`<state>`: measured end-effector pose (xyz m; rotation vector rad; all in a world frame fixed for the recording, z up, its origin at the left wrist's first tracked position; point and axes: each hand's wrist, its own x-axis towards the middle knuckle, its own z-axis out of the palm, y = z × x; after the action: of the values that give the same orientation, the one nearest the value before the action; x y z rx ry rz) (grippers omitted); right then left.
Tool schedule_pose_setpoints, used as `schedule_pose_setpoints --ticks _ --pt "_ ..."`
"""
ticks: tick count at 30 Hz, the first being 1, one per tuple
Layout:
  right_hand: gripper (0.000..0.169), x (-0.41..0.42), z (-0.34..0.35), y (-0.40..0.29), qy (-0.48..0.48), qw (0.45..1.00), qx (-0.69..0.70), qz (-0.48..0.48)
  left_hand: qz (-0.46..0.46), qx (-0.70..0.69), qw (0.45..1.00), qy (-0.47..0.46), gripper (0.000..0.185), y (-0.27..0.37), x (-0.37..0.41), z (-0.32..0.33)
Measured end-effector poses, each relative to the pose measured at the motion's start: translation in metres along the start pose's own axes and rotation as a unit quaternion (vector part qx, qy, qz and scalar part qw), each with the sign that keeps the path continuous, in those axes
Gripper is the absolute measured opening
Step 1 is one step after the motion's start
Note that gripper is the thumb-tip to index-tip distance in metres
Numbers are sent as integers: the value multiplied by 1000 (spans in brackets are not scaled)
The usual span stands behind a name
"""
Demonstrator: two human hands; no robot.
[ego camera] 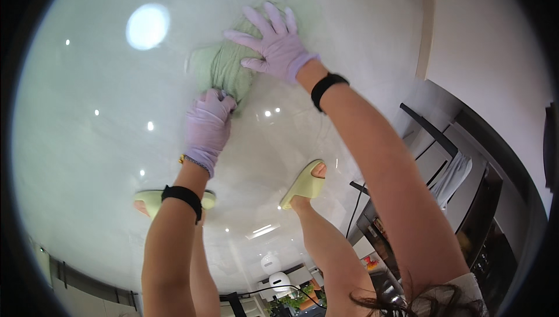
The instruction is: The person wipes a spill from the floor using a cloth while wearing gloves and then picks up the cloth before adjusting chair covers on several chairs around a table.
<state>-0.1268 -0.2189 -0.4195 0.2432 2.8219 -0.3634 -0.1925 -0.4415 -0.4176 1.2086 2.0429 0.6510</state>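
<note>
A pale green cloth (238, 68) lies bunched on the glossy light floor (105, 76). My left hand (209, 118), in a thin lilac glove, has its fingers curled around the cloth's near edge. Farther out, my right hand (279, 46) wears a matching glove and rests flat on top of the cloth with its fingers spread. Part of the cloth beyond the right fingertips looks blurred. Each wrist carries a black strap.
My feet stand apart in lime-green slippers, the left slipper (150, 201) partly behind my forearm and the right slipper (305, 183) nearer the middle. At right are a white panel (484, 33) and a black-edged rack with a grey cloth (454, 175). A black cable (356, 212) hangs nearby.
</note>
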Motion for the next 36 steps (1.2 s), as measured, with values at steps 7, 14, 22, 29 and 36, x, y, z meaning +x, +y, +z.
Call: schedule_pose_setpoints --ticks 7,14,22,29,36 --pt "62 -92 -1 101 -69 983 -62 -157 -19 6 994 -104 19 115 11 117" --pt "64 -295 52 154 -11 976 -31 215 205 46 977 -45 20 165 30 191" --pt "69 -279 132 -30 114 702 118 693 338 226 911 -72 16 120 41 132" --pt "74 -81 105 -215 14 703 131 699 334 274 899 -74 18 -51 19 -37" --pt "68 1 74 -304 1 897 124 425 80 351 929 -79 26 -160 -102 -127"
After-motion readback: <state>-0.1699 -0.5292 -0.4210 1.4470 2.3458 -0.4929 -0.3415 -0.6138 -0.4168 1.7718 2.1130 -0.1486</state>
